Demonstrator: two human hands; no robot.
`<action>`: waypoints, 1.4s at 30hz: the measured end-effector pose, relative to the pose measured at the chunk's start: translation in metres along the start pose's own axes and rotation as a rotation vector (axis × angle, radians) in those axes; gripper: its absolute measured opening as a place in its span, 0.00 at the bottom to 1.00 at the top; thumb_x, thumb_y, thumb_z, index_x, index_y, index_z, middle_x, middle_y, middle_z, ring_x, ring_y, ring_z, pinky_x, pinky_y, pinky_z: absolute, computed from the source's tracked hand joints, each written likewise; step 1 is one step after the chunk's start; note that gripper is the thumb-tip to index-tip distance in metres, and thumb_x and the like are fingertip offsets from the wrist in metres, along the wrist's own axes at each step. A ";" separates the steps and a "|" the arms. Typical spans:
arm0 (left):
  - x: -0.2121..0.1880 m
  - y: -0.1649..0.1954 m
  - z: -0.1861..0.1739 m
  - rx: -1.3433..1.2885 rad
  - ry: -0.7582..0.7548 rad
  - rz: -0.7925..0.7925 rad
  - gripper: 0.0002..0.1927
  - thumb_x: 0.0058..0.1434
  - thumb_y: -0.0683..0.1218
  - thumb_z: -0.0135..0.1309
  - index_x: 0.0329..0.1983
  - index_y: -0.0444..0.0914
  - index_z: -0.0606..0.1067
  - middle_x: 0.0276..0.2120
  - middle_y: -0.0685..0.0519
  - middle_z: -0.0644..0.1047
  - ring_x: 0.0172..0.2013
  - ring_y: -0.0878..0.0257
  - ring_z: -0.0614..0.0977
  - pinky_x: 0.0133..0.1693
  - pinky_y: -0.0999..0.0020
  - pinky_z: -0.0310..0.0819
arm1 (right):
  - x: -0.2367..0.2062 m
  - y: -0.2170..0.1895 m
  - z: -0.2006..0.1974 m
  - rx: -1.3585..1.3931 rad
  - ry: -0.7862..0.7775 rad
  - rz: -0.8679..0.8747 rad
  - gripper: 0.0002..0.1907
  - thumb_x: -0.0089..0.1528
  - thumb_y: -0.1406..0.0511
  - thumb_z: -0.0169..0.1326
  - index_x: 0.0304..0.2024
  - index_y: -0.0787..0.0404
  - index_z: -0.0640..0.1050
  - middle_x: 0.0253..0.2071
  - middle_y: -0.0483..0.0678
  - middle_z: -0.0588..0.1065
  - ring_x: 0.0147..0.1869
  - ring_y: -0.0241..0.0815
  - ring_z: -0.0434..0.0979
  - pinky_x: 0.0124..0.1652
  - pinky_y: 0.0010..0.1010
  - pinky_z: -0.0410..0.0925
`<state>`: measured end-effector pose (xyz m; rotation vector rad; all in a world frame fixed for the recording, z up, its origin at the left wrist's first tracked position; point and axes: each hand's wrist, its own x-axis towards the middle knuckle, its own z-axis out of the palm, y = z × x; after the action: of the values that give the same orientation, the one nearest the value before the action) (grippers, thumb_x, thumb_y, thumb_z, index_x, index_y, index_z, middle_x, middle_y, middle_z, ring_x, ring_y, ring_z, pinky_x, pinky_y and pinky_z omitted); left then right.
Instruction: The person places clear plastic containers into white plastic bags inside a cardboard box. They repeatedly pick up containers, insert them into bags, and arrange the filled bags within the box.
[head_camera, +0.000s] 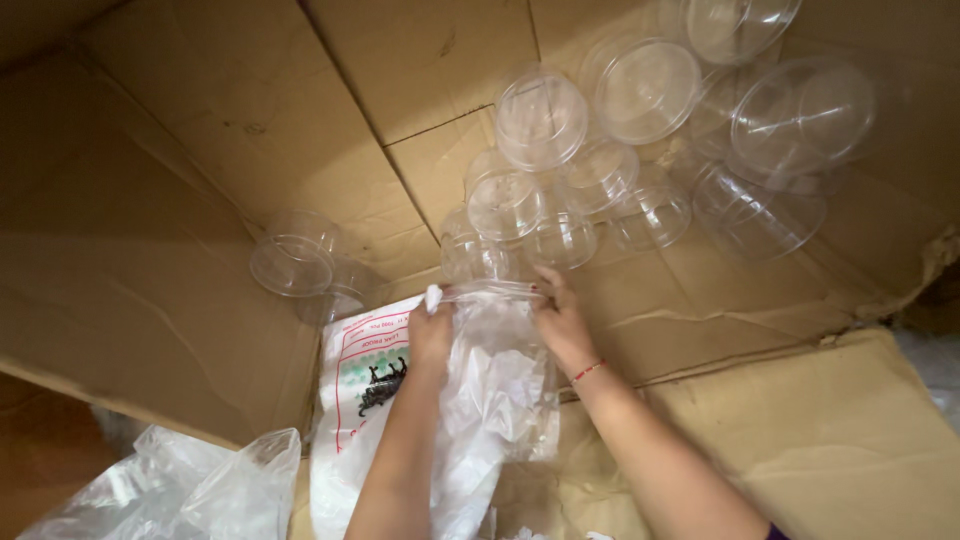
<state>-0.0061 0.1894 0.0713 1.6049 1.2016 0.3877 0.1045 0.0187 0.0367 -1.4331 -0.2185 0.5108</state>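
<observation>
Flattened brown cardboard (200, 150) underneath; left hand (430, 335) and right hand (560, 320) both pinching thin clear plastic bag (495, 380) at mouth. Probably light, floppy, slippery.

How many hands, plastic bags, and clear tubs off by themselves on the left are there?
Hands: 2, left hand, right hand
Plastic bags: 3, held clear bag, printed white bag, crumpled clear bag
Left tubs: 2, front tub, back tub
Total: 7

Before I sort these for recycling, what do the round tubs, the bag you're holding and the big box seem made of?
Round tubs: clear glossy plastic, see-through with glints. Bag between the left hand and right hand: thin translucent plastic film, crinkled. Big box: matte brown cardboard, creased at its flaps.
</observation>
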 end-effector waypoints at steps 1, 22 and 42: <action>0.004 -0.003 0.003 -0.012 -0.030 0.010 0.21 0.62 0.46 0.53 0.56 0.33 0.78 0.37 0.49 0.81 0.35 0.62 0.77 0.40 0.66 0.72 | 0.001 0.000 -0.001 0.001 -0.057 0.063 0.23 0.64 0.74 0.46 0.61 0.54 0.71 0.49 0.45 0.76 0.41 0.33 0.72 0.39 0.24 0.69; -0.030 -0.023 -0.021 -0.321 -0.299 -0.408 0.42 0.56 0.67 0.49 0.73 0.48 0.65 0.67 0.51 0.70 0.65 0.53 0.67 0.66 0.57 0.52 | 0.000 -0.013 -0.006 0.444 -0.222 0.292 0.09 0.67 0.62 0.56 0.39 0.61 0.82 0.31 0.39 0.74 0.34 0.31 0.69 0.35 0.28 0.65; -0.093 0.008 -0.146 -0.589 -0.282 -0.111 0.14 0.66 0.49 0.55 0.48 0.35 0.80 0.40 0.49 0.81 0.38 0.61 0.79 0.40 0.63 0.70 | -0.019 -0.046 -0.011 0.682 -0.928 0.438 0.26 0.70 0.54 0.42 0.68 0.57 0.69 0.56 0.47 0.77 0.50 0.40 0.78 0.49 0.34 0.69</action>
<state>-0.1517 0.1898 0.1660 1.0376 0.8513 0.3846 0.1017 -0.0021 0.0836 -0.4863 -0.4149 1.4455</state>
